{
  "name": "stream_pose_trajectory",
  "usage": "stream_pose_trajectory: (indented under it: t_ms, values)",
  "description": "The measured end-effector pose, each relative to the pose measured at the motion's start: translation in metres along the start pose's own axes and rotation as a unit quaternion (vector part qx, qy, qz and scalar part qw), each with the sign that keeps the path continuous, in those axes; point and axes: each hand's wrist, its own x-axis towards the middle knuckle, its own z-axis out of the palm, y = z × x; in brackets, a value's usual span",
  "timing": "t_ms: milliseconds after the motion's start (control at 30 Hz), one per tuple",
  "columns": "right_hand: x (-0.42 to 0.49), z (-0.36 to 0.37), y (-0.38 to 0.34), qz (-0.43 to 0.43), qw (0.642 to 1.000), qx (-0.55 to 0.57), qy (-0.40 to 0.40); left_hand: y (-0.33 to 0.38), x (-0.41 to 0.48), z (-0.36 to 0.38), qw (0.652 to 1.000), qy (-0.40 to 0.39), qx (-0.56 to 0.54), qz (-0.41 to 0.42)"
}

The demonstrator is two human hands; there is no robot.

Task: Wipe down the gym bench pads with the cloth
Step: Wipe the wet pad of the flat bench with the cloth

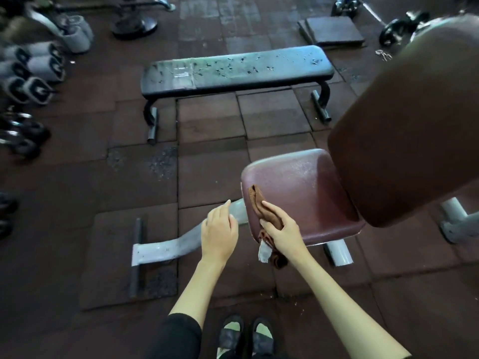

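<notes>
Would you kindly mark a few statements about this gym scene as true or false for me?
1. The right hand presses a brown cloth against the maroon seat pad. True.
2. The left hand also grips the brown cloth. False: it holds nothing, and its fingers are relaxed, clear of the cloth.
3. The black flat bench has a worn, flaking top. True.
4. The brown cloth lies on the black flat bench. False: it sits at the near edge of the maroon seat pad, partly hanging below it.
</notes>
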Motion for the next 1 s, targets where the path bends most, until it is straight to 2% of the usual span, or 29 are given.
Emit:
stream_pose_trajectory:
  t_ms: [400,600,1000]
  values:
    - [-0.019,0.091,-0.096,-0.082,0.985,-0.081,-0.131,-0.057,-0.023,-0.127,0.993,0.085,0.078,-0.037]
    - [-0.028,0.161,-0.131,-0.116,0.977,-0.098,-0.151,-0.108,-0.037,-0.189,0.988,0.086,0.11,-0.065]
    - [-0.069,0.331,-0.177,-0.11,0.973,-0.116,-0.164,-0.261,-0.061,-0.33,0.978,0.077,0.172,-0.084]
